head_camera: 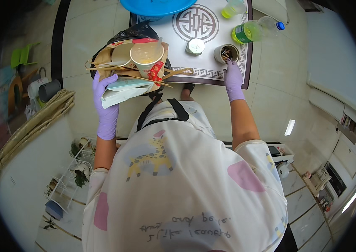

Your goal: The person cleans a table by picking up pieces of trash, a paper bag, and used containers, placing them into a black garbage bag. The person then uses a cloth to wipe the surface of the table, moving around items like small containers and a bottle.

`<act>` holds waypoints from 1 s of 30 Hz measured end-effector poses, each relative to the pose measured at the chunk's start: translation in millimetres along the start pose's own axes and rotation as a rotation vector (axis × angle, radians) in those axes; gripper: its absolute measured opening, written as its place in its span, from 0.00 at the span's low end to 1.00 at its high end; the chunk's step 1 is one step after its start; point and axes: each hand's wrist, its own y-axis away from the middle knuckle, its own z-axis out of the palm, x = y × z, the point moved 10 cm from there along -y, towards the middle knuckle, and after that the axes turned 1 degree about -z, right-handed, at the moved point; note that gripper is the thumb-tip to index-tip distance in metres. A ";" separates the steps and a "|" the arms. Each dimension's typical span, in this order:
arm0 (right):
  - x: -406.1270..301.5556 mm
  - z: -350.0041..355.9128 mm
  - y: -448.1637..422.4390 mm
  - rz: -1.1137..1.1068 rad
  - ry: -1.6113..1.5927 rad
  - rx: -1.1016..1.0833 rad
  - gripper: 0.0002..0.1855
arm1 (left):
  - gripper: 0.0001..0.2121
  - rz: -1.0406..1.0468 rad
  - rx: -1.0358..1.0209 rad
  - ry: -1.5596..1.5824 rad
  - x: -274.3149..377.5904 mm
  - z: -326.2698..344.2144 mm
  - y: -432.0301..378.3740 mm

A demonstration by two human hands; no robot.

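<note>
In a purple glove, my left hand (105,104) grips the near side of a black plastic bag (137,31). The bag holds paper cups (146,56), brown paper, wooden chopsticks (178,72) and a pale folded packet (127,89). My right hand (234,77), also gloved, has its fingertips at the near rim of a small round container (218,54), with dark contents and brown stubs inside. Whether the fingers pinch the rim or a stub is unclear. A small silver-topped container (195,47) stands between the bag and the round container.
On the patterned table (162,30) are a blue basin (159,7), a green-labelled bottle (247,33) of yellow-green liquid and a clear cup (233,8) with similar liquid. A plant rack (67,179) stands behind at the left. The table's near edge lies before my legs.
</note>
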 end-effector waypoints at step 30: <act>-187.4 -252.1 47.1 -0.498 -0.246 0.030 0.10 | 0.18 0.111 0.032 -0.261 0.6 5.6 16.9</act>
